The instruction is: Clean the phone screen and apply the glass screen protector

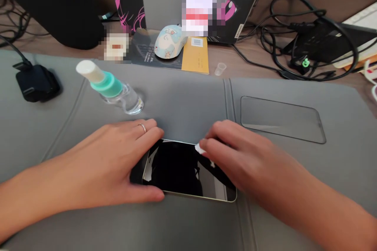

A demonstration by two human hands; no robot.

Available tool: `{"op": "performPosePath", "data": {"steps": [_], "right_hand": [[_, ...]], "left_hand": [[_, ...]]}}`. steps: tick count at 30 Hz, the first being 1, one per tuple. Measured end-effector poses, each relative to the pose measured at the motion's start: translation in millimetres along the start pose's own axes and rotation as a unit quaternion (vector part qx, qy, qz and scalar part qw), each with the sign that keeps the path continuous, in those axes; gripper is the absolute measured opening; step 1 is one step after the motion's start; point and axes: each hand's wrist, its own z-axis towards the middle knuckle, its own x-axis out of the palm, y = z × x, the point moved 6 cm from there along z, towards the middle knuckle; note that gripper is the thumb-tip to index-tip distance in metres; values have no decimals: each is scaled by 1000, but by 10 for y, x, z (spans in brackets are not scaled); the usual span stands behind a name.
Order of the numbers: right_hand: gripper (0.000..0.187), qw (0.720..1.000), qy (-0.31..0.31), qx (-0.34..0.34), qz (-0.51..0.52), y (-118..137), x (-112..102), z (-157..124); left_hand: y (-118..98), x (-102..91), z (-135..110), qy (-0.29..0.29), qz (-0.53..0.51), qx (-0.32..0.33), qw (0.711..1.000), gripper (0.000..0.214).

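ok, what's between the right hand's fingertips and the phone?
A small white piece, maybe a wipe, pinched in the right hand at the phone's far edge. Shows in the head view.

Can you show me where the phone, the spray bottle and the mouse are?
Phone (182, 170): head view, middle of its dark screen.
Spray bottle (108, 85): head view, on its green collar.
Mouse (168, 42): head view, on its patterned top.
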Motion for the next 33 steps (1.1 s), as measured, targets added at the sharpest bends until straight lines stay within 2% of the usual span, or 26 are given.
{"op": "performPosePath", "data": {"steps": [2, 4, 10, 14, 18, 21, 27, 30, 33], "right_hand": [[31, 999, -26, 15, -14, 12, 24, 69], [29, 999, -28, 22, -13, 1, 15, 69], [31, 997, 34, 46, 46, -148, -39, 10], [28, 990, 78, 67, 100, -91, 59, 364], [21, 987, 100, 70, 109, 38, 131, 715], [23, 986, 107, 79, 96, 20, 76, 641], [32, 989, 94, 104, 56, -115, -96, 182], [31, 993, 64, 90, 38, -19, -33, 242], [31, 998, 36, 44, 27, 158, 96, 402]], "left_hand": [[-9, -8, 10, 6, 5, 0, 1000, 59], [-34, -27, 22, 13, 6, 3, 1000, 61], [-89, -97, 78, 27, 4, -3, 1000, 65], [-72, -112, 87, 14, -4, -10, 1000, 67], [-69, -127, 85, 4, -18, 3, 1000, 67], [-62, -149, 82, -4, -29, 10, 1000, 66], [-54, -165, 69, -19, -36, 26, 999, 66], [-57, -168, 74, -21, -29, 31, 999, 67], [-60, -169, 82, -21, -26, 33, 999, 68]]}}
